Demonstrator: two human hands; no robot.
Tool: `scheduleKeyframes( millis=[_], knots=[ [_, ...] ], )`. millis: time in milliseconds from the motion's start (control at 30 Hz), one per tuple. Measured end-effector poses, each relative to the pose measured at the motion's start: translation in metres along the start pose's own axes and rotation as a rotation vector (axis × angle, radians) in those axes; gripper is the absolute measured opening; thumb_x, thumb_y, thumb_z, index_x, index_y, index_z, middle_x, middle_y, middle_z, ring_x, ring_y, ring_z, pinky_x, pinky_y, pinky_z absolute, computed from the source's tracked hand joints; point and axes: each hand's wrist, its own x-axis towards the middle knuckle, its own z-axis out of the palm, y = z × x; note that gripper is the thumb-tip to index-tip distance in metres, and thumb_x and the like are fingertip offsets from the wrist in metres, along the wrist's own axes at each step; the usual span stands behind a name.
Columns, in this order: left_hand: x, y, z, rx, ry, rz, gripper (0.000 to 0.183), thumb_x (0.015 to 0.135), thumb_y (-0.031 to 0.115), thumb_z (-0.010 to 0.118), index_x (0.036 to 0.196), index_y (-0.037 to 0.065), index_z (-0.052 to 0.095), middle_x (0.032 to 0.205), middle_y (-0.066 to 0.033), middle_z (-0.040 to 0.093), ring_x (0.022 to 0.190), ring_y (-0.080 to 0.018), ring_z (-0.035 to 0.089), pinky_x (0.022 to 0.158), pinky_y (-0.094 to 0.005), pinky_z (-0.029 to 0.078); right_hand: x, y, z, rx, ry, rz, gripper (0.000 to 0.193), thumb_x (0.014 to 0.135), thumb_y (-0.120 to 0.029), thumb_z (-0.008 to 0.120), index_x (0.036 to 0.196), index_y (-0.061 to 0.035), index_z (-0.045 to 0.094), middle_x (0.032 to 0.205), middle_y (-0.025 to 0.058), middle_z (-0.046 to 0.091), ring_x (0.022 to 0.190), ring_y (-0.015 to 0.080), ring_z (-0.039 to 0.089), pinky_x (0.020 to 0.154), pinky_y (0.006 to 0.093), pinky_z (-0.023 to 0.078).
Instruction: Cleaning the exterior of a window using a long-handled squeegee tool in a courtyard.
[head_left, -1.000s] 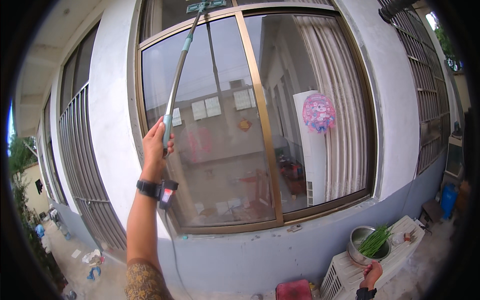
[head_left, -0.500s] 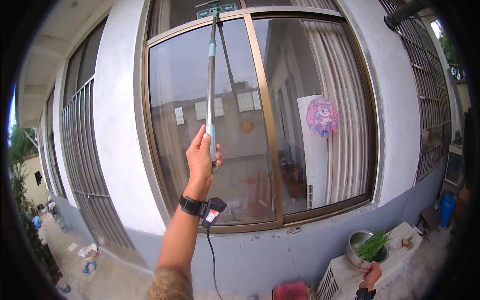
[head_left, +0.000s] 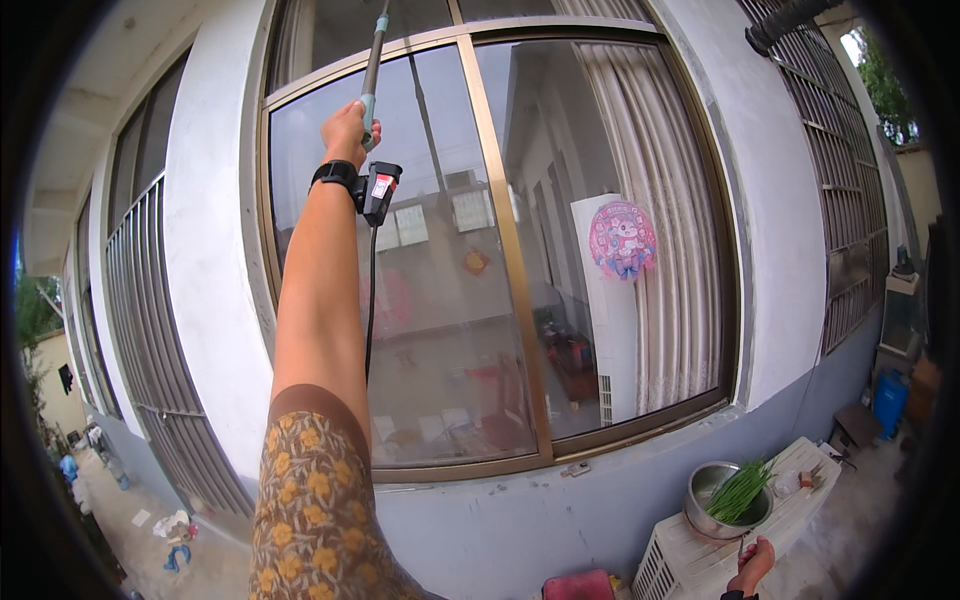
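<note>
My left hand (head_left: 345,132) is raised high and wrapped round the teal grip of a long-handled window squeegee (head_left: 373,70). Its metal pole slants up past the top edge of the view, so the head is hidden. Behind it stands a large sliding window (head_left: 440,330) with a bronze-coloured frame. Low on the right, my right hand (head_left: 757,563) has its fingers curled together just below a steel pot (head_left: 706,520). Whether anything is in those fingers is too small to make out. Long green stalks (head_left: 740,492) lie in the pot.
The pot rests on a white slatted outdoor unit (head_left: 800,480) against the wall. A red object (head_left: 580,586) is beside it. A round pink sticker (head_left: 622,240) is on the right pane. Barred windows flank both sides; a blue container (head_left: 890,403) stands far right. Litter (head_left: 175,530) lies on the ground, left.
My left arm has stretched upward, raising the squeegee until its head left the view. My right hand has shifted slightly right and down, away from the pot.
</note>
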Motion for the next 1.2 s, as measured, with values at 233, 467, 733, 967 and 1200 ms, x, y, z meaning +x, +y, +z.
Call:
scheduleKeyframes(
  millis=[233, 467, 733, 967, 1200],
  knots=[
    [-0.141, -0.058, -0.109, 0.088, 0.032, -0.095, 0.041, 0.098, 0.023, 0.053, 0.137, 0.012, 0.051, 0.074, -0.0066, 0.059, 0.051, -0.0114, 0.051, 0.043, -0.0253, 0.044, 0.003, 0.006, -0.053, 0.031, 0.152, -0.020, 0.012, 0.086, -0.026, 0.055, 0.088, -0.0146, 0.057, 0.065, -0.0050, 0.049, 0.048, 0.0051, 0.041, 0.042, 0.0201, 0.029],
    [-0.247, -0.016, -0.117, 0.042, -0.083, -0.178, 0.052, 0.095, 0.020, 0.058, 0.142, 0.006, 0.041, 0.071, -0.0027, 0.053, 0.053, -0.0084, 0.047, 0.044, -0.0232, 0.039, -0.069, -0.036, -0.012, 0.011, 0.072, -0.021, 0.009, 0.085, -0.022, 0.057, 0.087, -0.0136, 0.057, 0.063, -0.0037, 0.050, 0.045, 0.0062, 0.041, 0.040, 0.0209, 0.030],
    [-0.239, -0.021, -0.070, -0.142, -0.098, -0.116, 0.061, 0.089, 0.011, 0.065, 0.144, 0.004, 0.039, 0.072, -0.0034, 0.052, 0.055, -0.0083, 0.047, 0.044, -0.0226, 0.037, -0.094, -0.053, -0.012, 0.009, -0.025, -0.028, 0.004, 0.086, -0.015, 0.055, 0.088, -0.0124, 0.058, 0.062, -0.0031, 0.050, 0.044, 0.0063, 0.041, 0.040, 0.0207, 0.031],
    [-0.263, -0.037, 0.032, -0.160, -0.120, -0.123, 0.057, 0.090, 0.012, 0.064, 0.142, 0.007, 0.042, 0.074, -0.0026, 0.053, 0.056, -0.0077, 0.048, 0.044, -0.0215, 0.037, -0.032, -0.078, -0.081, 0.045, 0.074, -0.045, 0.004, 0.086, -0.017, 0.056, 0.085, -0.0133, 0.057, 0.062, -0.0030, 0.050, 0.044, 0.0064, 0.041, 0.040, 0.0208, 0.031],
    [-0.310, -0.071, 0.139, -0.062, -0.109, -0.088, 0.058, 0.090, 0.015, 0.065, 0.143, 0.009, 0.042, 0.069, -0.0028, 0.055, 0.051, -0.0074, 0.048, 0.042, -0.0222, 0.039, 0.091, -0.114, -0.151, -0.004, 0.114, -0.054, 0.006, 0.085, -0.022, 0.056, 0.083, -0.0157, 0.055, 0.061, -0.0045, 0.049, 0.046, 0.0058, 0.041, 0.041, 0.0203, 0.031]
  ],
)
